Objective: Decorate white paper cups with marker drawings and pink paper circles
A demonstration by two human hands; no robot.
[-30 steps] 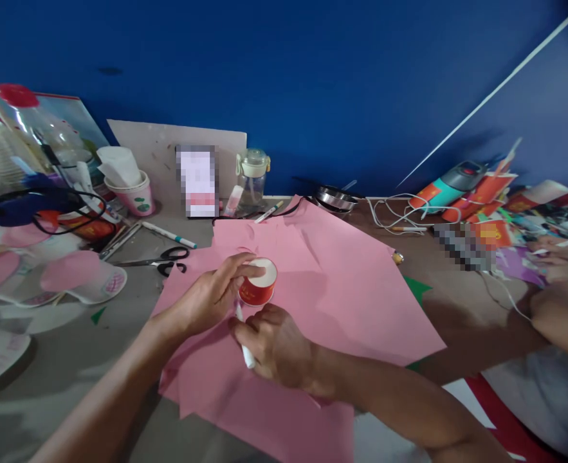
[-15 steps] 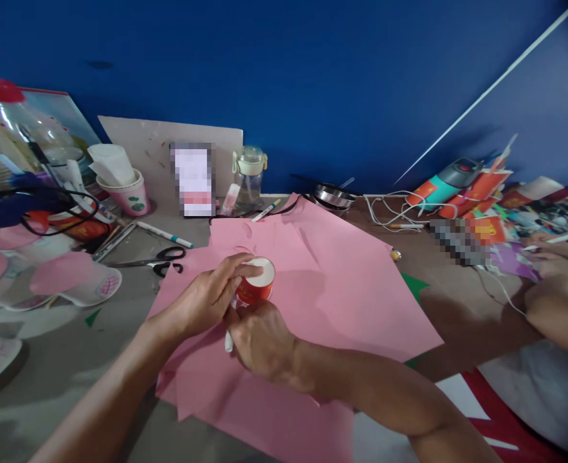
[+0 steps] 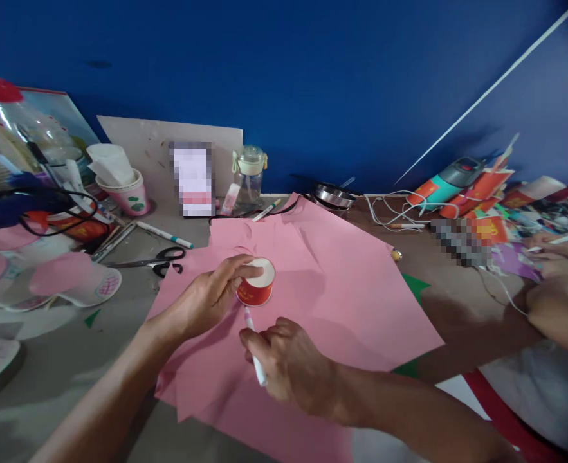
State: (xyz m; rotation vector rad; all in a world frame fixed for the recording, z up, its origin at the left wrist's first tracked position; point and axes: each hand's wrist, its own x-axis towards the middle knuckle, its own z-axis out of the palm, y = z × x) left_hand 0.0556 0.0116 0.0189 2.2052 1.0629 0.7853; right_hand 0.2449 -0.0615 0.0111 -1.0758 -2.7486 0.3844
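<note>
A short red paper cup (image 3: 255, 294) with gold print stands upside down on pink paper (image 3: 351, 289), its pale base facing up. My left hand (image 3: 211, 292) is closed on the cup's left side, fingers over its base. In my right hand (image 3: 284, 360) is a white marker (image 3: 258, 370) with a pink tip end. The marker's tip meets the paper at the near edge of the cup. Other pink sheets lie overlapped beneath.
Black-handled scissors (image 3: 163, 260) and a marker (image 3: 165, 235) lie left. Behind stand a phone (image 3: 194, 180), a clear bottle (image 3: 251, 173) and a pink cup (image 3: 129, 196). Cut paper cups (image 3: 85, 283) are at far left. A co-worker's arm (image 3: 561, 296) is at right, beside white cables (image 3: 384, 209).
My right hand has moved right and toward me, bringing the marker round to the cup's near side. My left hand stays on the cup.
</note>
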